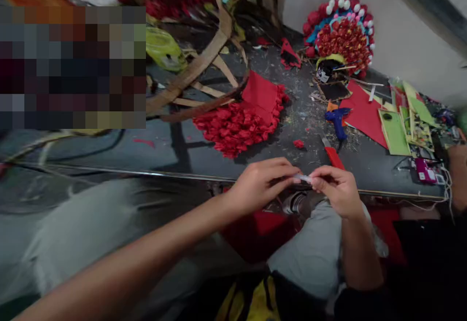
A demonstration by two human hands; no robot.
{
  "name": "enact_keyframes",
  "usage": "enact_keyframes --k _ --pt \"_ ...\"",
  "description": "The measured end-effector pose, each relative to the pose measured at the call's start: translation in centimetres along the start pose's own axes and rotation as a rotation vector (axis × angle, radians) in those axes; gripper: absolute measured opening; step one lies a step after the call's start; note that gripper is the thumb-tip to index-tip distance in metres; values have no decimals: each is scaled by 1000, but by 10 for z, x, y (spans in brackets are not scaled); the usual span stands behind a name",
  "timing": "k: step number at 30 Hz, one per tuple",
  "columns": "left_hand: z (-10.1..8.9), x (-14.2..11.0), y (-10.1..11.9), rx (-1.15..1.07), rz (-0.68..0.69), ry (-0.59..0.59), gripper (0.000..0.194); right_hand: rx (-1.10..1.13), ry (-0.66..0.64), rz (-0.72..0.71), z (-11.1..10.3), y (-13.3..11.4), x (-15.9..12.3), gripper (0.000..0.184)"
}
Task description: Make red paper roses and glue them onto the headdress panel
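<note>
A small, narrow, translucent whitish piece (304, 179) is held between the fingertips of both hands, just at the near edge of the dark grey tabletop (204, 153); its material is too small to tell. Taking that piece as the clock's centre, a crumpled red tuft (298, 144) lies at 12 o'clock. At 10 o'clock sits a red paper form (237, 133), densely ruffled along its near side, with a smooth flat panel behind. A curved framework of flat brown strips (207, 61) leans at 11 o'clock. A red-handled cutter with a metal blade (332, 155) rests at 2 o'clock, near the blue plastic glue gun (338, 120) at 1 o'clock. Farther at 1 o'clock stands a rounded decoration with a bumpy red centre and a rim of white and red balls (345, 36). A smooth red sheet (368, 116) lies flat at 2 o'clock.

The left hand (264, 182) comes in from 8 o'clock, back upward, fingers extended and narrowed to a pinch on the piece's left end. The right hand (338, 189), its forearm rising from between 4 and 5 o'clock, pinches the other end between thumb and forefinger, remaining fingers curled.
</note>
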State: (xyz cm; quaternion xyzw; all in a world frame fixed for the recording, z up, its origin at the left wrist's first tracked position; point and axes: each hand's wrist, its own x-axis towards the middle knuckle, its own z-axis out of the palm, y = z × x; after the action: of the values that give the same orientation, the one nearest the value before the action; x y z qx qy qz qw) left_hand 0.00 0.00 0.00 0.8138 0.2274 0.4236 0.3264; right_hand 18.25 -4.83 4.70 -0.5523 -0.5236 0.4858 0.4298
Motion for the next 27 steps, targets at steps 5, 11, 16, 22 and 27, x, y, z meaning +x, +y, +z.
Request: enact_keyframes --k 5,11,16,22,27 --pt "-10 0 5 5 43 3 18 -111 -9 -120 9 -18 -4 4" --pt "-10 4 15 40 57 -2 19 -155 73 -184 23 -31 -19 14" --pt "-2 4 12 107 11 -35 25 -296 210 -261 25 -16 -18 21" --pt "3 -5 2 127 -188 -70 35 -393 126 -325 30 -2 -2 26" --pt "-8 -5 14 29 -275 -22 35 -270 37 -355 44 -6 5 25"
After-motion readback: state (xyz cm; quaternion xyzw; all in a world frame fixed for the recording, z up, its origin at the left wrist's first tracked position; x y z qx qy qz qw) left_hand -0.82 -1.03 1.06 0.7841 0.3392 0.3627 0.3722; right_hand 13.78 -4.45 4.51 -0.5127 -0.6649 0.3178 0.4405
